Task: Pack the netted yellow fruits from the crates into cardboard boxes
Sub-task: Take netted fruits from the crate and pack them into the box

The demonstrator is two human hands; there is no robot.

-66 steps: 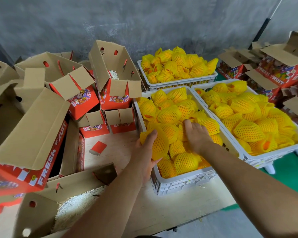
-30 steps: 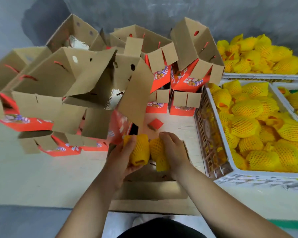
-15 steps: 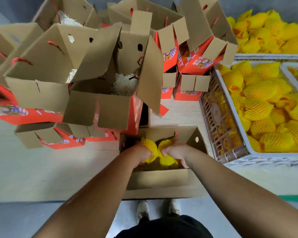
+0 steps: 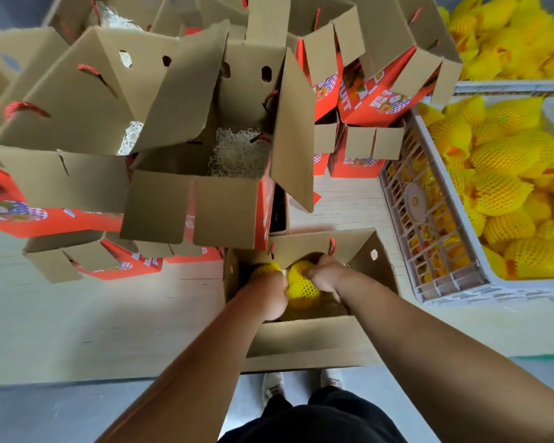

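An open cardboard box [image 4: 304, 340] stands at the table's near edge, its flaps spread. Both my hands reach down into it. My left hand [image 4: 271, 297] grips one netted yellow fruit [image 4: 264, 269], mostly hidden by the hand and the box wall. Beside it, my right hand [image 4: 325, 274] holds a second netted yellow fruit [image 4: 301, 287] from the right. The two fruits sit side by side low in the box. A white plastic crate [image 4: 429, 219] heaped with netted yellow fruits [image 4: 499, 158] stands to the right.
Several open cardboard boxes with red printed sides are stacked at the back and left, one [image 4: 224, 199] holding pale shredded filler [image 4: 237, 153]. A second fruit crate [image 4: 509, 36] sits at the far right. The light wooden table [image 4: 77, 308] ends near my feet.
My hands lifted two fruits out of the crate, carried them left and lowered them into the near box. They now sit a little deeper than half a second ago.
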